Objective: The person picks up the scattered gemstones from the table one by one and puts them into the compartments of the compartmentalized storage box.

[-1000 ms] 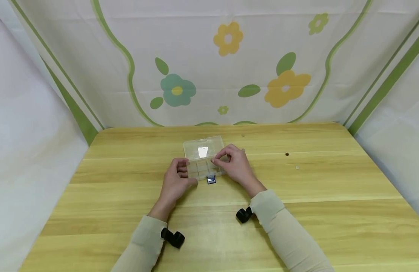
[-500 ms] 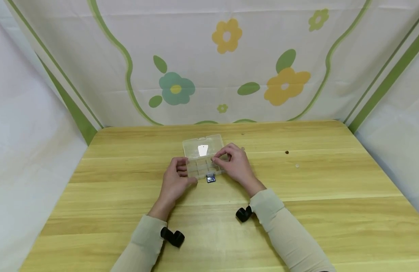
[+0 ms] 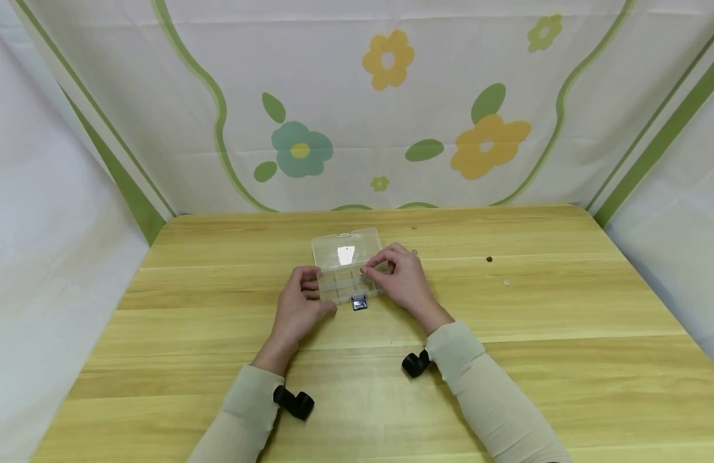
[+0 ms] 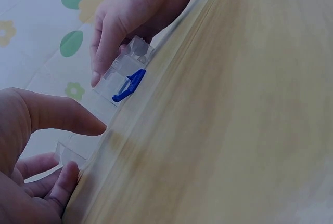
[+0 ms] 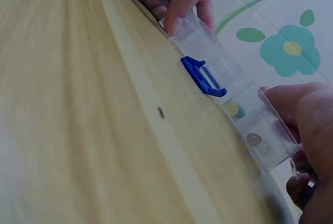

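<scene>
A clear plastic compartment box (image 3: pixel 345 283) lies on the wooden table with its lid (image 3: pixel 342 251) folded back and a blue latch (image 3: pixel 359 303) at its front. My left hand (image 3: pixel 299 308) grips the box's left end, thumb at the front corner. Over the right-hand compartments, my right hand (image 3: pixel 402 280) has thumb and index fingertips together on a tiny dark bead; its exact shape is hard to see. In the right wrist view, small round beads (image 5: pixel 254 140) show in compartments near that hand, which partly hides the box's right end.
Several tiny pieces lie on the table to the right: a dark bead (image 3: pixel 489 259), a pale bead (image 3: pixel 506 283) and a clear bead (image 3: pixel 414 253) beyond my right hand. A flowered cloth (image 3: pixel 386 128) hangs along the back edge.
Both hands keep almost the same place on and above the box. The head view has shifted slightly; no bead on the table has visibly moved.
</scene>
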